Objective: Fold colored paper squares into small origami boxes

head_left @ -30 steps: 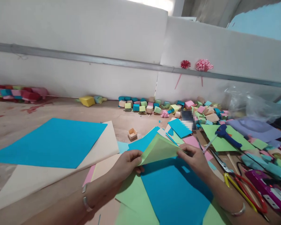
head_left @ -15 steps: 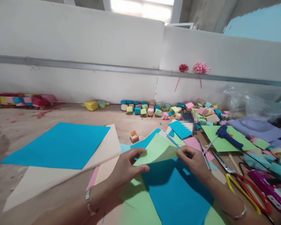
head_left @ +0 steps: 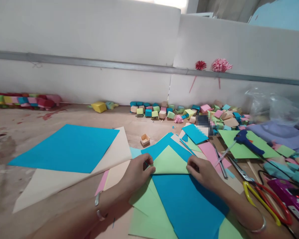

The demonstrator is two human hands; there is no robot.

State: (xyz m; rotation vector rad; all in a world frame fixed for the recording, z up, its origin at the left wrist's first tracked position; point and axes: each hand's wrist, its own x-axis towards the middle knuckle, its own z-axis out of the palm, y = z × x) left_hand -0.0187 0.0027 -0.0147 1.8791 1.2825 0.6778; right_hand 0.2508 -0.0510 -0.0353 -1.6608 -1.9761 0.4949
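A light green sheet of paper [head_left: 170,161] shows as a triangle, its straight near edge stretched between my two hands. My left hand [head_left: 139,171] pinches its left corner between thumb and fingers. At the right corner, my right hand [head_left: 203,171] grips it the same way. Directly beneath lie a large blue sheet [head_left: 189,202] and another green sheet [head_left: 149,217]. Just beyond the paper stands a small peach paper box [head_left: 145,139], open at the top.
On the left lies a blue sheet [head_left: 67,149] over a cream one. Scissors [head_left: 261,199], a blue glue gun [head_left: 248,141] and a purple power strip [head_left: 289,196] are at right. Several small paper boxes [head_left: 161,113] line the wall, with a plastic bag [head_left: 276,106] nearby.
The green paper, curved and lifted before, now lies flatter as a triangle with a straight near edge. Both hands are lower and level at its corners. The view has tilted down slightly.
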